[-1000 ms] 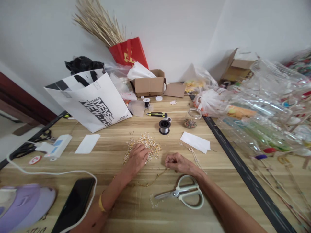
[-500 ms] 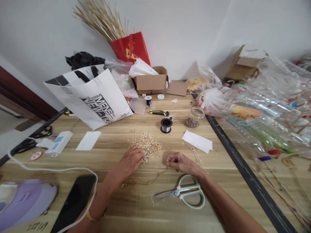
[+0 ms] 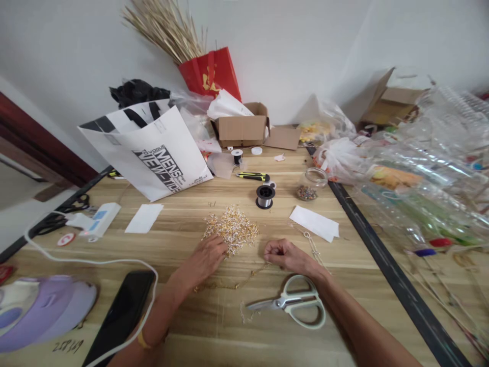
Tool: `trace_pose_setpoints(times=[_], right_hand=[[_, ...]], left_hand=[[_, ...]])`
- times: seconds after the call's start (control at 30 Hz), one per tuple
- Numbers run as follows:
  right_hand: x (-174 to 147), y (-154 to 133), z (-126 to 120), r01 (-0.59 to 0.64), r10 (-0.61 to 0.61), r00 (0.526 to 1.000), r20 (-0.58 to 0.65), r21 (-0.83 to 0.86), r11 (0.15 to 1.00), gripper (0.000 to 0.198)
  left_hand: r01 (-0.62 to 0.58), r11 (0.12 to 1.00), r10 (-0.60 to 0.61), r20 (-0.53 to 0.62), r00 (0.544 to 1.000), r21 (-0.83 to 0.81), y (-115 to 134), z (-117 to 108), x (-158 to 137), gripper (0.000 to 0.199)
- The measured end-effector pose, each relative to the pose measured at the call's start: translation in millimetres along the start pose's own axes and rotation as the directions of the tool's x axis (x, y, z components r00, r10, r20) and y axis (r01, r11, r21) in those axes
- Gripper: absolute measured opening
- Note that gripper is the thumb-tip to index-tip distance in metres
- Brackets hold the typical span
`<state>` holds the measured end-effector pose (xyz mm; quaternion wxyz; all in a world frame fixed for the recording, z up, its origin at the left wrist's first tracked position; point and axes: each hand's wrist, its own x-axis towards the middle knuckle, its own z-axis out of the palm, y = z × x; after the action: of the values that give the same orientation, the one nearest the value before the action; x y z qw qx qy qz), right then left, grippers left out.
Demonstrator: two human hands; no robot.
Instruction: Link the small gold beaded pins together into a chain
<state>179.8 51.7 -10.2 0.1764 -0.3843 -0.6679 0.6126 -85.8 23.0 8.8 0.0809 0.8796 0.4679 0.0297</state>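
Note:
My right hand [image 3: 284,255] is closed in a pinch at the end of a thin gold chain [image 3: 239,285], which trails left across the wood table. At the near left edge of a pile of small gold and silver beads [image 3: 233,229] rests my left hand [image 3: 208,254], its fingers bent and together. Its fingertips touch the pile; whatever they pinch is hidden. Just below my right hand lie scissors [image 3: 294,302] with pale handles, their blades pointing left. By the blade tips is a fine silvery chain [image 3: 246,313]. Another silver chain [image 3: 312,247] lies beyond my right wrist.
Behind the pile stand a wire spool [image 3: 264,197], a yellow-black utility knife [image 3: 252,176] and a glass jar [image 3: 311,183] of beads. White papers [image 3: 315,223] lie to the right. A phone [image 3: 120,311] and white cable [image 3: 110,262] are at left. Plastic bottles [image 3: 397,219] crowd the right.
The whole view has shifted slightly, with things appearing a little farther right. Both hands keep nearly the same place and pose, the left at the pile and the right on the gold chain.

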Motion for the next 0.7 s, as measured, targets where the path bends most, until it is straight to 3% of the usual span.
trace_pose_setpoints(times=[0.7], right_hand=[[0.9,0.5,0.2,0.001,-0.001,1.0,-0.007,-0.017,1.0,0.017]], left_hand=[[-0.026,0.993,0.018,-0.066,0.998,-0.115,0.0,8.5,1.1,0.015]])
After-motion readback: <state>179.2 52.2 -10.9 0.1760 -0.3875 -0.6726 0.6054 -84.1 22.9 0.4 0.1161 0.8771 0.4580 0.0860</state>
